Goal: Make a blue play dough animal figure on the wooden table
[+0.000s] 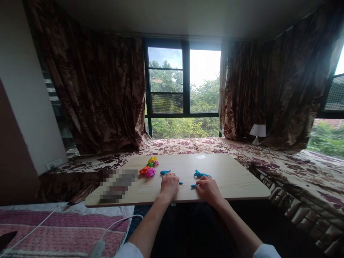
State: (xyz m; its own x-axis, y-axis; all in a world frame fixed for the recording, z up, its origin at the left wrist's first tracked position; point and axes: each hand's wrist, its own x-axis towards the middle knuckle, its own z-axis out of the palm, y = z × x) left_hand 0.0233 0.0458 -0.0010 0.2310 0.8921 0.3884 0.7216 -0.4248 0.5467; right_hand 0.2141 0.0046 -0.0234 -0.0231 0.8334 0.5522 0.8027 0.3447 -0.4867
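On the light wood-grain table (pixel 228 179) lie several pieces of bright blue modelling clay. My left hand (pixel 169 186) rests on the tabletop, its fingers curled down over a piece whose blue tip (pixel 181 183) sticks out on the thumb side. Just beyond these fingers lies a tapered blue lump (pixel 165 172). With bent fingers, my right hand (pixel 208 188) grips a small blue clay piece (pixel 193 186), which pokes out to its left. A longer, uneven blue clay strip (pixel 201 174) lies right behind that hand. My fingers hide part of the clay.
Left of my hands sit crumpled clay lumps: orange (pixel 144 170), pink (pixel 151 172), green (pixel 150 165) and yellow (pixel 152 159). A blurred-out patch (pixel 119 184) covers the table's left side. A white cable (pixel 120 219) runs by a pink quilt (pixel 67 229). A lamp (pixel 258 130) stands on the window ledge.
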